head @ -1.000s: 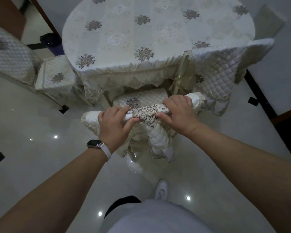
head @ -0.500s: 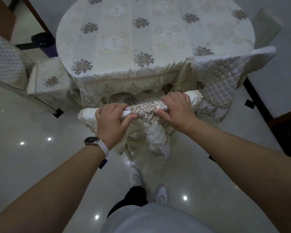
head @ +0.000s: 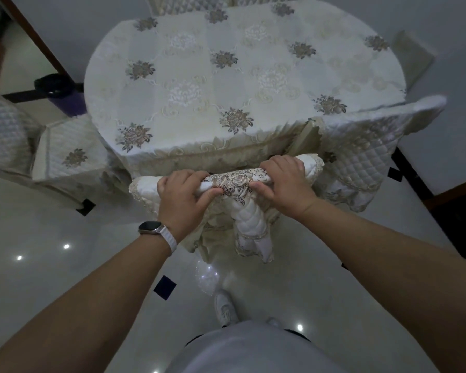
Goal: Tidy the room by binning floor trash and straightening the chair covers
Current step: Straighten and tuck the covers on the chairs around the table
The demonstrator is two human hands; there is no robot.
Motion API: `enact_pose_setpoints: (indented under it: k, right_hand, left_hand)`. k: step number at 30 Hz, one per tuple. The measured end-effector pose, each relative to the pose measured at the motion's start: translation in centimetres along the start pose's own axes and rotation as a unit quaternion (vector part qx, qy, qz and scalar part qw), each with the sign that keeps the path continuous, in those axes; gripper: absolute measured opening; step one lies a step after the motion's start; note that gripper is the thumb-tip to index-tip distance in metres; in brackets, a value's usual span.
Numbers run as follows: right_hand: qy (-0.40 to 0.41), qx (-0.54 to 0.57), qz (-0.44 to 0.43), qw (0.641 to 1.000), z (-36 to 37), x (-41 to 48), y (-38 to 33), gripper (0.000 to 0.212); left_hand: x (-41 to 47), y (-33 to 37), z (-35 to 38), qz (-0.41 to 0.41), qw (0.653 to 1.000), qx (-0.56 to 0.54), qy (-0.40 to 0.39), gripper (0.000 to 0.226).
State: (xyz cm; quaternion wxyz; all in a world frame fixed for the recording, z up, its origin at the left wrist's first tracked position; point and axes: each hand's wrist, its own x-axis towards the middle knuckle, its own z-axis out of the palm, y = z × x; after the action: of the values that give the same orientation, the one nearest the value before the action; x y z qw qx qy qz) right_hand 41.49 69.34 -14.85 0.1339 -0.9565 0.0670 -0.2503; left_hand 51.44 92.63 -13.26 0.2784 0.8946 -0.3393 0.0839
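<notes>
A chair with a cream quilted cover (head: pixel 249 224) stands in front of me, its top rail wrapped in a brown floral patch (head: pixel 234 181). My left hand (head: pixel 184 196), with a watch at the wrist, grips the rail left of the patch. My right hand (head: pixel 284 181) grips the rail right of it. The chair's seat is hidden under the round table (head: pixel 240 76). Part of the cover hangs down the chair's back in a bunched fold.
Two more covered chairs flank the table, one at the left (head: pixel 67 154) and one at the right (head: pixel 366 146). A dark bin (head: pixel 55 86) stands behind the left chair. A clear crumpled piece of plastic (head: pixel 207 275) lies on the glossy floor by my white shoes (head: pixel 225 308).
The chair has slid forward under the table, so its seat is no longer visible. I have stepped closer. Both hands keep their grip on the top rail.
</notes>
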Motion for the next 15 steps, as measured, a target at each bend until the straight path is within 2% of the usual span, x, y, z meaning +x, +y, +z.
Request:
enact_pose_setpoints:
  k: [3,7,10,15]
  right_hand:
    - [0.000,-0.006,0.001,1.000,0.6,1.0,0.1,0.076]
    - [-0.005,-0.012,0.000,1.000,1.3,1.7,0.5,0.076]
    - [-0.006,-0.010,-0.003,1.000,1.8,2.2,1.2,0.076]
    - [-0.009,-0.006,-0.008,1.000,2.7,3.3,2.7,0.073]
  left_hand:
    - [1.1,-0.9,0.2,0.008,1.000,-0.006,0.000,0.067]
    - [2.0,-1.5,0.6,0.014,1.000,-0.006,0.002,0.059]
    - [2.6,-1.7,1.1,0.012,1.000,-0.008,-0.008,0.069]
    - [4.0,-1.8,2.3,0.007,1.000,-0.013,-0.012,0.073]
